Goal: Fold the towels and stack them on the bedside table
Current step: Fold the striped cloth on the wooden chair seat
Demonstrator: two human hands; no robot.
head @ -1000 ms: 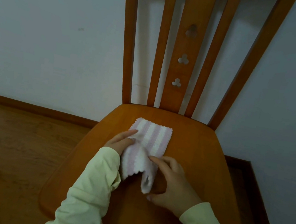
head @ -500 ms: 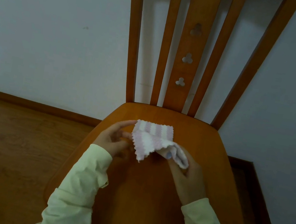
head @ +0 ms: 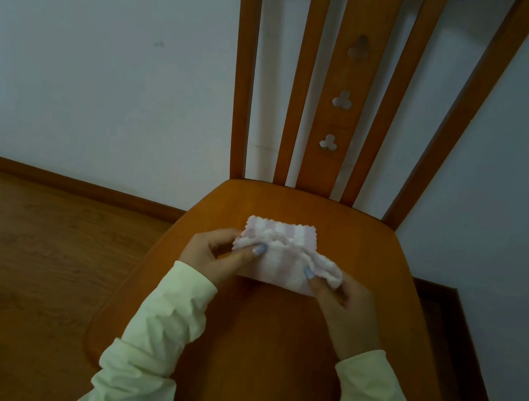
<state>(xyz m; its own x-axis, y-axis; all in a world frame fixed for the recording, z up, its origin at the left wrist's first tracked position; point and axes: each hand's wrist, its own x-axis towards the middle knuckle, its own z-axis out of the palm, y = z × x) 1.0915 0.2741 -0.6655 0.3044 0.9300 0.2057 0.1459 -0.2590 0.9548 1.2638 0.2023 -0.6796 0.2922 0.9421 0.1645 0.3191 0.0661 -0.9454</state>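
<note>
Towel (head: 275, 264) pinched by left hand (head: 212, 258), right hand (head: 340, 302).

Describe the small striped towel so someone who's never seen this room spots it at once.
Find the orange-brown wooden slat-back chair by the pale wall. On its seat lies a small pink-and-white striped towel with scalloped edges, pinched by the left hand and right hand. It is the only cloth there.
</note>
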